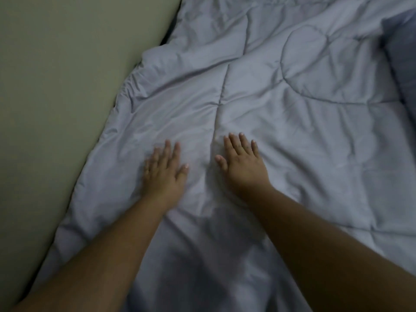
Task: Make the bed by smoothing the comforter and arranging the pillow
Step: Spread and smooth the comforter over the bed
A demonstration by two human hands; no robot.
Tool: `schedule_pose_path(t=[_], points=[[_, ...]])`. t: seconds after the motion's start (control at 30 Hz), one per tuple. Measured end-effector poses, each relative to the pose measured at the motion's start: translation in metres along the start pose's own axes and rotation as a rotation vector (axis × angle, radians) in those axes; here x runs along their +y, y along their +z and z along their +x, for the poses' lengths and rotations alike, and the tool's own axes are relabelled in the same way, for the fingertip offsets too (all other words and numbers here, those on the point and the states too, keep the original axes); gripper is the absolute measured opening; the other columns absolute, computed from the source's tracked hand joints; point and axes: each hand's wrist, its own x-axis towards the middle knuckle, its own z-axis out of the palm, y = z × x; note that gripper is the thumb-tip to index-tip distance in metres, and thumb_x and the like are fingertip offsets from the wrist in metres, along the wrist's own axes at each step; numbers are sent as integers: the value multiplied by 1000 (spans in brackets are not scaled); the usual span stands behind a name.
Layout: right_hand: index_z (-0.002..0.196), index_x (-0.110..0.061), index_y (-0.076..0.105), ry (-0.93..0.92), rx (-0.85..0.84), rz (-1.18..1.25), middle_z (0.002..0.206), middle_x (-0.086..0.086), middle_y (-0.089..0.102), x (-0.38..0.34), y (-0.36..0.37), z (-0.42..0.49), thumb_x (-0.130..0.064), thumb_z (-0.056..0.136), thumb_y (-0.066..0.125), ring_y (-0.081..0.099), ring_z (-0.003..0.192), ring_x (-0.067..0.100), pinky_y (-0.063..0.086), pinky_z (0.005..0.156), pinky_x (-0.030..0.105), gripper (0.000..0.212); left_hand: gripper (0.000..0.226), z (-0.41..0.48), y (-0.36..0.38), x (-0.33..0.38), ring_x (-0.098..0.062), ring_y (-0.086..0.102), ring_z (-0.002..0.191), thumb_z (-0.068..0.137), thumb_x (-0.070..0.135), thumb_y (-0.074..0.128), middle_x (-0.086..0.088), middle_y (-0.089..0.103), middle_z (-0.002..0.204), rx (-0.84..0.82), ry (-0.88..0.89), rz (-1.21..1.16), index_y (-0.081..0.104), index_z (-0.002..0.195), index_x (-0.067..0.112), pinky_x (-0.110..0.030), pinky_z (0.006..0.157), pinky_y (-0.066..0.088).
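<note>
While both palms lie flat on the comforter (281, 113), I hold nothing: my left hand (163, 172) and right hand (243, 163) are spread wide, fingers splayed, pressing cloth either side of a stitched seam. Between them small creases remain, and beyond my fingertips the quilting looks rumpled toward the wall (56, 86). I judge the smoothing only partly done. Far out past my right hand, a darker shape at the edge may be the pillow (403, 64), untouched.

Place was bedroom in home, dim light. Evidence: quilted grey comforter (281, 113) spread over bed, darker pillow (403, 64) at right edge, plain beige wall (56, 86) alongside bed.
</note>
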Motion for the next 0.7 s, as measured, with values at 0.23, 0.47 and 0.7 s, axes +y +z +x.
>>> schedule_pose_path(t=[0.23,0.47,0.7], points=[[148,-18,12,154,-3,-10,158,1,9,86,-17,-51,-52,95,16,-1,145,18,-8,115,35,64,85,-76,18,-24,-23,8,145,77,72,-7,-1,2,158,-88,-96,223,2,148,26,-41,115,8],[148,-17,13,235,6,-6,158,2,11,150,-37,-102,-50,96,20,3,145,18,-6,115,35,62,88,-137,28,48,-38,23,139,77,63,6,-15,17,155,-146,-220,200,15,146,10,-51,110,20],[148,-17,7,87,94,0,158,1,4,233,-120,-105,-51,96,17,-5,145,17,-10,114,35,63,60,-68,20,183,-42,17,139,97,42,24,-23,16,153,47,-266,-36,22,145,6,-50,114,14]])
